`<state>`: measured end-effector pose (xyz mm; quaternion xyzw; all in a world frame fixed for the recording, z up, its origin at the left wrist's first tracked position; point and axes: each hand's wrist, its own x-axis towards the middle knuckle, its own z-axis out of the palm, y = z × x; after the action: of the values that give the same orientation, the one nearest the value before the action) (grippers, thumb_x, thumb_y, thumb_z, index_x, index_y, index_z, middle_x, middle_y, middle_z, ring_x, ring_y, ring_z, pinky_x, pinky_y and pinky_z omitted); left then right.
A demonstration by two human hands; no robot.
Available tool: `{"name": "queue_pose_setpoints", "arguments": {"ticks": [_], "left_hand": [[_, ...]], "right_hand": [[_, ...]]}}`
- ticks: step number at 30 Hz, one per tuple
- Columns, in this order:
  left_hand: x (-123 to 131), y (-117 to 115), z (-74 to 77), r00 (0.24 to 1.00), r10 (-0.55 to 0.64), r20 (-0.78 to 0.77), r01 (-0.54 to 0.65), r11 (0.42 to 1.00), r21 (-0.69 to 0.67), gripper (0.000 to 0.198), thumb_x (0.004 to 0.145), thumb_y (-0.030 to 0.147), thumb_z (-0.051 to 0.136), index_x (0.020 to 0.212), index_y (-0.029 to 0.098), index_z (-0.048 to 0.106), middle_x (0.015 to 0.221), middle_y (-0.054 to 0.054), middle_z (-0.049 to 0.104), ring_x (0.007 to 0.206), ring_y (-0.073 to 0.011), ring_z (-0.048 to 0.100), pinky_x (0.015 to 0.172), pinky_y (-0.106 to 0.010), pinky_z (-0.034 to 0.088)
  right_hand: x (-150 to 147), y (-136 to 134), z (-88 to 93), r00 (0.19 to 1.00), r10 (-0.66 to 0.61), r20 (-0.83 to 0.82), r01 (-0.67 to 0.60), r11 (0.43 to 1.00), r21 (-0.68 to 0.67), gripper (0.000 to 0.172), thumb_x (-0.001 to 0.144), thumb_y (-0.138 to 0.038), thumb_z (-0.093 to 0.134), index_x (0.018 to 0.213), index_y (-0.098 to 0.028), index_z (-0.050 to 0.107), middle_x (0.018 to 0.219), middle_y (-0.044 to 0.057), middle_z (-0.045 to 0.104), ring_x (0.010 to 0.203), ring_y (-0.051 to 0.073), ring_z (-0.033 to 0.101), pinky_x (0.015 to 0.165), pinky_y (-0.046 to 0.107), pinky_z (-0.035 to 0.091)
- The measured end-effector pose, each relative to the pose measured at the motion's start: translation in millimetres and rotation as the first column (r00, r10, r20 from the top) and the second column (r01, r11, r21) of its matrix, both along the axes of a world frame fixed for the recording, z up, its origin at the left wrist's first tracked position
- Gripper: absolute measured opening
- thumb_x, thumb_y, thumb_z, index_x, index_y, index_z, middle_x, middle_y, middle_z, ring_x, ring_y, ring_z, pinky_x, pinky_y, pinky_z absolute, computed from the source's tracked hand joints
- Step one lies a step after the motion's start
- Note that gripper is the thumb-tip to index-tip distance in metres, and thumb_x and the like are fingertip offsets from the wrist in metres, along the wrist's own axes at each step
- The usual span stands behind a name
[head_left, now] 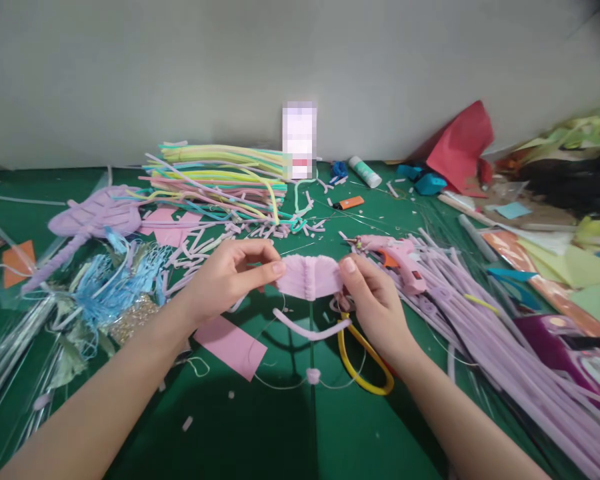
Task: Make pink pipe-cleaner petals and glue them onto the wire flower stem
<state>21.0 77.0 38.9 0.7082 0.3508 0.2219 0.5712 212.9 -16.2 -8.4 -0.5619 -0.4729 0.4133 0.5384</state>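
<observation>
A pink piece of bent pipe cleaners (309,276), shaped like a small fan, is held up between both hands over the green table. My left hand (230,273) pinches its left edge with thumb and fingers closed. My right hand (373,300) grips its right edge the same way. Below it hangs a curved pink pipe cleaner (310,328) on a thin stem ending in a small pink ball (313,375). Yellow-handled scissors (363,360) lie just under my right wrist.
A pink glue gun (403,259) lies right of my hands beside a long heap of lilac pipe cleaners (495,333). Pastel pipe cleaners (220,177) are stacked at the back. A pink paper (231,347), coloured sheets (570,260) and a glue stick (365,171) lie about.
</observation>
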Motion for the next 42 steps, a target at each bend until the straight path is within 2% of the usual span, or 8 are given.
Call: {"name": "queue_pose_setpoints", "arguments": {"ticks": [7, 14, 20, 27, 31, 35, 38, 42], "left_hand": [[3, -2, -0.1, 0.997, -0.040, -0.059, 0.040, 0.999, -0.007, 0.022, 0.081, 0.037, 0.067, 0.073, 0.017, 0.063, 0.067, 0.002, 0.057, 0.064, -0.0124, 0.053, 0.061, -0.023, 0.043], [8, -4, -4.6, 0.999, 0.052, -0.013, -0.052, 0.999, 0.003, 0.017, 0.081, 0.029, 0.068, 0.072, 0.017, 0.062, 0.066, 0.004, 0.055, 0.062, -0.0103, 0.051, 0.058, -0.021, 0.040], [9, -7, -2.7, 0.997, 0.069, 0.026, -0.068, 0.998, -0.012, 0.014, 0.079, 0.025, 0.069, 0.070, 0.016, 0.063, 0.065, 0.004, 0.055, 0.063, -0.0102, 0.049, 0.059, -0.021, 0.039], [12, -8, -3.9, 0.999, 0.010, -0.042, -0.012, 0.999, -0.031, 0.019, 0.082, 0.033, 0.069, 0.074, 0.016, 0.065, 0.065, 0.004, 0.056, 0.060, -0.0092, 0.049, 0.056, -0.020, 0.039], [14, -8, -9.3, 0.999, -0.030, 0.017, 0.030, 1.000, -0.002, 0.020, 0.084, 0.029, 0.066, 0.070, 0.016, 0.065, 0.062, 0.005, 0.054, 0.057, -0.0072, 0.046, 0.055, -0.018, 0.038], [16, -10, -11.2, 0.996, 0.029, 0.083, -0.023, 0.997, -0.072, 0.019, 0.082, 0.028, 0.068, 0.068, 0.015, 0.065, 0.061, 0.005, 0.057, 0.058, -0.0069, 0.048, 0.055, -0.018, 0.038], [16, -10, -11.8, 0.991, 0.094, 0.098, -0.080, 0.988, -0.132, 0.020, 0.078, 0.029, 0.073, 0.067, 0.014, 0.065, 0.062, 0.005, 0.058, 0.059, -0.0069, 0.050, 0.055, -0.017, 0.038], [16, -9, -15.5, 0.989, 0.118, 0.092, -0.097, 0.974, -0.203, 0.019, 0.077, 0.031, 0.075, 0.071, 0.015, 0.067, 0.067, 0.005, 0.060, 0.062, -0.0074, 0.052, 0.057, -0.017, 0.040]], "right_hand": [[3, 0, 3.2, 0.998, -0.028, -0.048, 0.028, 1.000, 0.001, 0.038, 0.087, -0.052, 0.060, 0.064, -0.023, 0.051, 0.062, -0.002, 0.041, 0.054, 0.013, 0.037, 0.049, 0.027, 0.033], [-1, 1, 3.7, 1.000, -0.005, -0.011, 0.005, 0.999, 0.053, 0.040, 0.088, -0.047, 0.061, 0.060, -0.020, 0.050, 0.058, -0.003, 0.041, 0.054, 0.011, 0.037, 0.050, 0.026, 0.029], [-3, 4, 4.0, 0.989, 0.031, -0.145, -0.036, 0.999, -0.032, 0.035, 0.088, -0.046, 0.061, 0.065, -0.020, 0.053, 0.060, -0.005, 0.043, 0.054, 0.009, 0.037, 0.050, 0.025, 0.028], [-3, 2, 2.9, 0.986, 0.007, -0.166, -0.011, 1.000, -0.025, 0.030, 0.084, -0.042, 0.067, 0.067, -0.018, 0.059, 0.061, -0.003, 0.048, 0.056, 0.009, 0.038, 0.051, 0.024, 0.028], [-6, 2, 0.3, 0.983, 0.025, -0.180, -0.029, 0.999, -0.018, 0.033, 0.082, -0.045, 0.068, 0.066, -0.018, 0.058, 0.060, -0.003, 0.048, 0.055, 0.009, 0.038, 0.050, 0.023, 0.029], [-7, 2, -1.7, 0.976, 0.012, -0.218, -0.018, 1.000, -0.025, 0.035, 0.083, -0.048, 0.066, 0.066, -0.018, 0.057, 0.060, -0.004, 0.046, 0.054, 0.008, 0.038, 0.049, 0.023, 0.029], [-6, 1, -0.3, 0.982, 0.067, -0.175, -0.074, 0.997, -0.036, 0.040, 0.086, -0.051, 0.061, 0.064, -0.018, 0.055, 0.057, -0.004, 0.044, 0.052, 0.008, 0.038, 0.049, 0.023, 0.030], [-6, 2, 0.4, 0.971, 0.179, -0.156, -0.193, 0.978, -0.080, 0.033, 0.078, -0.047, 0.072, 0.069, -0.017, 0.062, 0.061, -0.003, 0.052, 0.055, 0.009, 0.042, 0.051, 0.022, 0.033]]}}
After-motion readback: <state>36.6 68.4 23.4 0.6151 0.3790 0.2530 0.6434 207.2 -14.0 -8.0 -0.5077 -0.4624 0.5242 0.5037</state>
